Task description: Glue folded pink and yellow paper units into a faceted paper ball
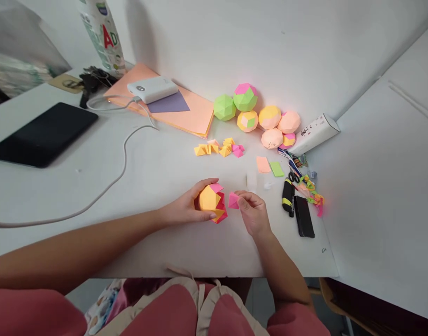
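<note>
My left hand (196,203) is wrapped around a yellow and pink folded-paper ball (209,199), whose jagged open side faces right. A small pink folded-paper piece (234,200) is pinched between the thumb and fingers of my right hand (252,210). The piece is held just right of the ball's open side, with a narrow gap between them. Beyond my hands lies a row of yellow folded-paper pieces (201,150), with pink folded-paper pieces (238,150) at its right end.
Finished paper balls (247,98) are gathered by the wall. At the right lie a white box (315,135), a utility knife (288,196), scissors (293,177) and a black case (304,217). A tablet (45,133), a white cable (124,161) and a power bank (154,89) are at left.
</note>
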`<state>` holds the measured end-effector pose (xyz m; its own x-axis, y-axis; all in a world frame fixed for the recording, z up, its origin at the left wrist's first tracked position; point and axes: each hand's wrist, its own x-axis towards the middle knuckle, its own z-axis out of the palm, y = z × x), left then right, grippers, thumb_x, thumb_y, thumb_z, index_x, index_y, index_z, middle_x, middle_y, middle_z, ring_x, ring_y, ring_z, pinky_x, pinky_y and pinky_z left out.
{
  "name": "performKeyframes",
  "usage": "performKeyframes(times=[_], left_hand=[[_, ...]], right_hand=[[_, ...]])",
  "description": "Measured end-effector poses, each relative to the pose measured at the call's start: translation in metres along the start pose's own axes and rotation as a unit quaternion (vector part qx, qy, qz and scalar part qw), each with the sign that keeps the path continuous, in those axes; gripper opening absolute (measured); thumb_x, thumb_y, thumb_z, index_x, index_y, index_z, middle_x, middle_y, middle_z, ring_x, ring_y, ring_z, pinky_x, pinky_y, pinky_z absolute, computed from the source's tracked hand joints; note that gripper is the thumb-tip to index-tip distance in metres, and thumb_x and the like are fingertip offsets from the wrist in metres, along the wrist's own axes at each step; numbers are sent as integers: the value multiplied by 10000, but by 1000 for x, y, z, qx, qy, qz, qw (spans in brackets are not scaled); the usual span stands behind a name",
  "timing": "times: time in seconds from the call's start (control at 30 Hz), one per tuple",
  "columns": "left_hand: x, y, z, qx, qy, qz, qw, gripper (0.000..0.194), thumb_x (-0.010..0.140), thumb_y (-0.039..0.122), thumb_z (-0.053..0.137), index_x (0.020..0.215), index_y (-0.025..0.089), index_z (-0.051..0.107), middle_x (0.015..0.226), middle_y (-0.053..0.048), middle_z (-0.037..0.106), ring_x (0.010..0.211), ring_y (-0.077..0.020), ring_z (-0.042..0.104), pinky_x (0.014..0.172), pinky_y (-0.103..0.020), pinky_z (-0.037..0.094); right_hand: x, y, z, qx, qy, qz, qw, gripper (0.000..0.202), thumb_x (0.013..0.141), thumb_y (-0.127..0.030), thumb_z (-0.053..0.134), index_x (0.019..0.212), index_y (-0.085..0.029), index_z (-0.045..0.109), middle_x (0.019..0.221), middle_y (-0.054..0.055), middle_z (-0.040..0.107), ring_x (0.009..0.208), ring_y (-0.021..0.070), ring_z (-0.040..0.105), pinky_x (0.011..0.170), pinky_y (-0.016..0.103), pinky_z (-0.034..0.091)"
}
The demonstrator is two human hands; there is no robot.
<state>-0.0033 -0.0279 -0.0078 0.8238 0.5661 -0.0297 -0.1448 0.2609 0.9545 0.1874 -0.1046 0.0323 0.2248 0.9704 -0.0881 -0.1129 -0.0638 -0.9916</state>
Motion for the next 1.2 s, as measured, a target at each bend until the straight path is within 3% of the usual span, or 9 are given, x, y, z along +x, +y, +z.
performKeyframes(times=[0.2, 0.47, 1.2], left_hand=[[-2, -4, 3, -19, -28, 15, 999, 763, 721, 260, 704, 1343, 307, 264, 1166, -77, 416, 897, -190, 549, 727, -353, 531], [-1, -6, 3, -3, -7, 30, 1000, 778, 702, 266, 723, 1337, 322, 277, 1177, -80, 404, 922, -204, 542, 714, -334, 530], [0, -4, 4, -3, -13, 39, 999, 768, 709, 263, 717, 1335, 292, 273, 1136, -79, 414, 921, -202, 536, 739, -356, 527]], right_hand=[[0, 7, 7, 8, 4, 37, 999, 96, 702, -328, 717, 718, -239, 686, 728, -13, 645, 725, 143, 568, 701, 312, 476], [-4, 15, 10, 39, 45, 104, 993, 143, 663, -343, 749, 739, -233, 698, 755, -4, 684, 733, 150, 597, 692, 313, 493], [-9, 18, 16, 78, 39, 122, 989, 148, 672, -370, 748, 730, -237, 714, 759, -4, 701, 736, 148, 594, 706, 306, 464]])
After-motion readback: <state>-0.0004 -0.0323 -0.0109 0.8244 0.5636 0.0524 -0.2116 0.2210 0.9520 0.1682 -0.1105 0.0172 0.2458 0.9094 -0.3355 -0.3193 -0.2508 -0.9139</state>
